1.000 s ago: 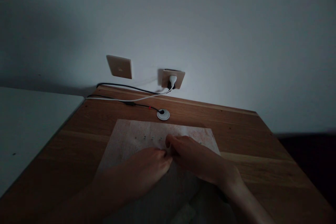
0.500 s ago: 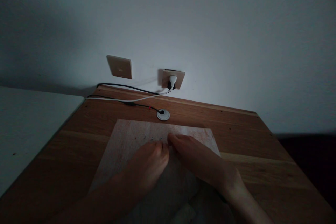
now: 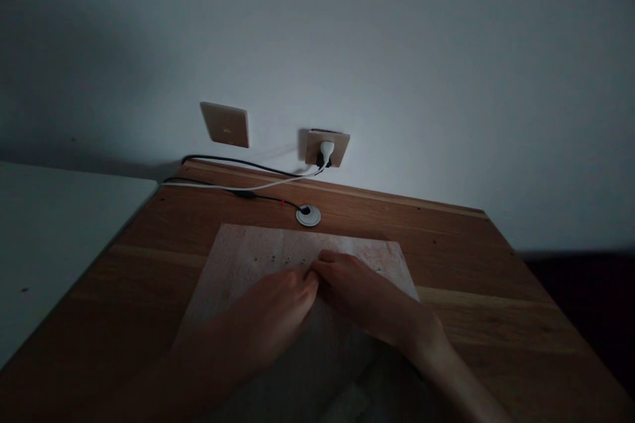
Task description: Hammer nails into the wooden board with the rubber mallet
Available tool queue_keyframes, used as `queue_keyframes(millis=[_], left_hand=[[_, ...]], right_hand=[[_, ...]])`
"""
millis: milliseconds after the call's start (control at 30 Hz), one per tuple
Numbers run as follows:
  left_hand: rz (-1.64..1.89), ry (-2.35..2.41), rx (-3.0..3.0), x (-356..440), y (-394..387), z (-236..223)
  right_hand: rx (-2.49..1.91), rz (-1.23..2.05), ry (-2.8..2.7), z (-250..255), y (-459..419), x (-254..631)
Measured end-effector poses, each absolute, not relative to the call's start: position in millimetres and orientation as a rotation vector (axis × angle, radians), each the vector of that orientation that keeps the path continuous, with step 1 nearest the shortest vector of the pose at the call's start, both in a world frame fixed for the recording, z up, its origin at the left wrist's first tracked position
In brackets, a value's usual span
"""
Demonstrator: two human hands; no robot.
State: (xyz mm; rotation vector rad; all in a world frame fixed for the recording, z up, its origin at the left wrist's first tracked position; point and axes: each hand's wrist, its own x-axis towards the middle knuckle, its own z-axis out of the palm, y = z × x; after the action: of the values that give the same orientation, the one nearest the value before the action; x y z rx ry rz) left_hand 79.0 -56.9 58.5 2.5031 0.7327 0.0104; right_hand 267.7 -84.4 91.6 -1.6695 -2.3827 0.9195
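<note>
Pale board (image 3: 221, 271) right beneath both your hands, little dark marks (image 3: 273, 258) just beyond your left fingers. Your left hand (image 3: 288, 294) and right hand (image 3: 342, 275) curl inward and meet over it; knuckles block the view, so I can't tell whether they pinch anything. It's dim, so small, steady finger movements should serve you best. Wooden desk (image 3: 461, 271) around you, cable hole (image 3: 308, 216) beyond your hands, white plug (image 3: 327, 149) farther off.

The light is dim, the left hand (image 3: 288, 295) seemingly blurred.
</note>
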Motion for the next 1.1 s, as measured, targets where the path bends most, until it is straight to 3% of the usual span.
queue_keyframes(millis=[367, 1100], left_hand=[[-0.069, 0.772, 2.599, 75.9, -57.6, 59.3], [0.189, 0.842, 2.183, 71.6, -46.3, 58.9]], right_hand=[[-1.707, 0.928, -2.396, 95.3, -84.8, 271.9], [-1.696, 0.977, -2.286, 100.3, -87.1, 268.0]])
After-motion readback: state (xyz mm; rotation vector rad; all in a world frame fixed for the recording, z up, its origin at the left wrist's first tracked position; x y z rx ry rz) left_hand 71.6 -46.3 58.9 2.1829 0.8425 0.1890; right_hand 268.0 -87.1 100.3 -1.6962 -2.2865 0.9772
